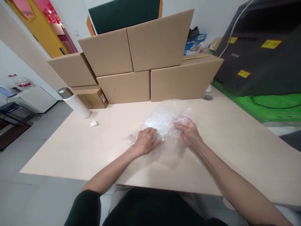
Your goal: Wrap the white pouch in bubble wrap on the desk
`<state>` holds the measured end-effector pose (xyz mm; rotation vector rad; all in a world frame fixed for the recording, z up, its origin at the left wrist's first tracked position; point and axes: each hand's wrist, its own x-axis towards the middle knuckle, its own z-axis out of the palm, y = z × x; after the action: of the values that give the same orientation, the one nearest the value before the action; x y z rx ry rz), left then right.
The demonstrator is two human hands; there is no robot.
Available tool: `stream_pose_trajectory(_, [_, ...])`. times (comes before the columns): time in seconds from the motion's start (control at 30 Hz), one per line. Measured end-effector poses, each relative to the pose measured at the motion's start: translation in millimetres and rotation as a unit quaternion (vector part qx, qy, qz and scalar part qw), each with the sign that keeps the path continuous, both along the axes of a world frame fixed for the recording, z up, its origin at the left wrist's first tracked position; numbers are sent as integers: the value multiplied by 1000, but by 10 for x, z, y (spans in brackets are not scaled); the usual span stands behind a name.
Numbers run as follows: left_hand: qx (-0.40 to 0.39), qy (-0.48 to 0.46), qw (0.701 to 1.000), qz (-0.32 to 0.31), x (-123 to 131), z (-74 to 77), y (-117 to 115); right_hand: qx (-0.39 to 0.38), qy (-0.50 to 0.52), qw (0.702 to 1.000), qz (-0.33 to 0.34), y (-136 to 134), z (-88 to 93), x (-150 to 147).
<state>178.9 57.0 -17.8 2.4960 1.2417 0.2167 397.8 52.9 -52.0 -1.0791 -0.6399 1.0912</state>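
Observation:
A crumpled sheet of clear bubble wrap lies on the pale wooden table, in front of the stacked boxes. My left hand rests on its near left part with the fingers curled, gripping the plastic. My right hand lies on its right part, fingers bent and pinching the wrap. Something pinkish shows faintly through the plastic by my right fingertips; I cannot make out what it is.
Several cardboard boxes are stacked along the table's far edge. A white bottle with a metal cap stands at the left, a small crumpled white scrap near it. A dark cover with yellow labels and a green surface lie to the right.

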Motion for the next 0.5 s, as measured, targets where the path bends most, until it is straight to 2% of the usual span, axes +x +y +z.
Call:
stream_pose_trajectory(0.13, [-83,-34,995,34,15,147,20,8,-6,1000,9,-22,157,32])
stream_pose_trajectory(0.2, [-139,-50,989,8,18,245,-19,32,-18,998,46,-62,278,1])
stream_pose_trajectory(0.27, [-168,-45,983,-51,29,299,-112,59,-43,992,106,-120,401,-70])
stream_pose_trajectory(0.37, [-128,-35,987,-96,62,216,-292,59,-92,974,198,-197,500,-219])
stream_pose_trajectory(0.5, [-40,-69,995,-62,25,-9,-352,62,-99,969,219,-150,390,-314])
